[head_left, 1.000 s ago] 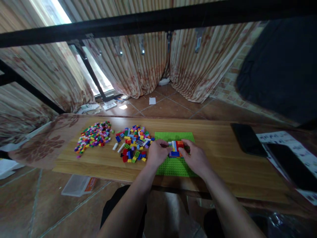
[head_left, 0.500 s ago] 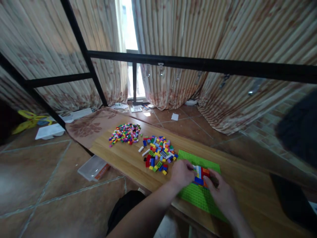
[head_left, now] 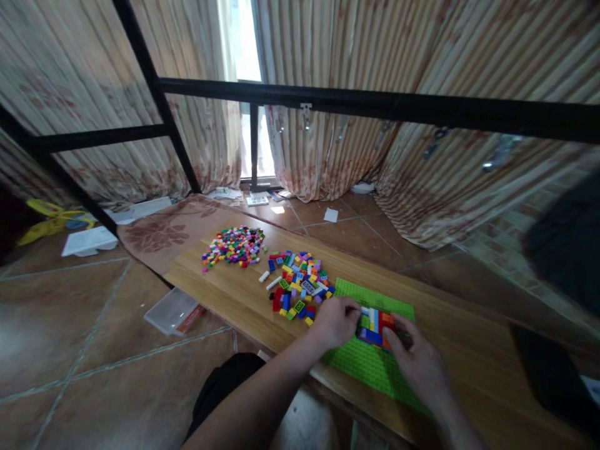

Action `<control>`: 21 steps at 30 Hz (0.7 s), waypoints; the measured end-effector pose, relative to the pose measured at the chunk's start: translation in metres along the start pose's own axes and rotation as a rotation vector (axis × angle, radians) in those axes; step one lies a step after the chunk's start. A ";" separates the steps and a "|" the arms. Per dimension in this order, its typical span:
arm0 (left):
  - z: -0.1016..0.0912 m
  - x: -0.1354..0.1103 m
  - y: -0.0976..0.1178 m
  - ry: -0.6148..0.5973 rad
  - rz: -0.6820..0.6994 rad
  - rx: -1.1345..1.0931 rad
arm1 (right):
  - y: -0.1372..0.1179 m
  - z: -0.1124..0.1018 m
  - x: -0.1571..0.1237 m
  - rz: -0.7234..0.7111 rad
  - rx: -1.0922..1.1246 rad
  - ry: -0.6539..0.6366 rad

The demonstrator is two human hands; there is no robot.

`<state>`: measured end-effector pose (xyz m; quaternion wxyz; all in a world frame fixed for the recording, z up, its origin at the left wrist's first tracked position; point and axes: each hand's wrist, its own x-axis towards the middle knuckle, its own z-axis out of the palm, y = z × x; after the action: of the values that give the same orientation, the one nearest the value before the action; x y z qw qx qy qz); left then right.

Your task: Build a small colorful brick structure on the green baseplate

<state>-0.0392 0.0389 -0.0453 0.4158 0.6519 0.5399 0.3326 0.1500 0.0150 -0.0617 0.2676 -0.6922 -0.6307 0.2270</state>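
Note:
On the green baseplate [head_left: 370,370] sits a low build of toy bricks [head_left: 374,327] in blue, red, white, yellow and green. My right hand [head_left: 417,357] grips its right side, thumb at the near edge and fingers behind the red bricks. Close by the build's left edge is my left hand [head_left: 334,324], thumb and fingers pinched together. Whatever sits in that pinch is too small to make out. Left of the baseplate lies a loose pile of larger bricks [head_left: 300,282].
Farther left on the wooden table [head_left: 234,297] is a heap of small bricks [head_left: 237,245]. A dark flat object [head_left: 546,369] lies at the table's right end. A clear plastic box [head_left: 171,310] rests on the tiled floor, and a black metal frame [head_left: 328,103] crosses before the curtains.
My left hand has drawn back a little to the left, showing more of the build's left side. My right hand keeps its hold. The view has shifted slightly.

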 end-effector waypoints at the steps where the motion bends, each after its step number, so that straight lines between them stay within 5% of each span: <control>1: 0.000 0.000 0.000 0.004 -0.001 0.004 | -0.002 0.000 -0.001 -0.006 0.011 -0.004; 7: 0.003 0.002 -0.001 0.005 0.033 0.046 | -0.008 -0.001 -0.002 -0.012 0.027 0.008; 21: 0.013 0.015 -0.004 0.071 -0.138 0.051 | -0.011 0.000 -0.004 -0.035 -0.008 0.034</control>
<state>-0.0267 0.0517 -0.0544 0.4016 0.6112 0.6062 0.3125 0.1417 0.0116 -0.0546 0.2794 -0.6860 -0.6389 0.2079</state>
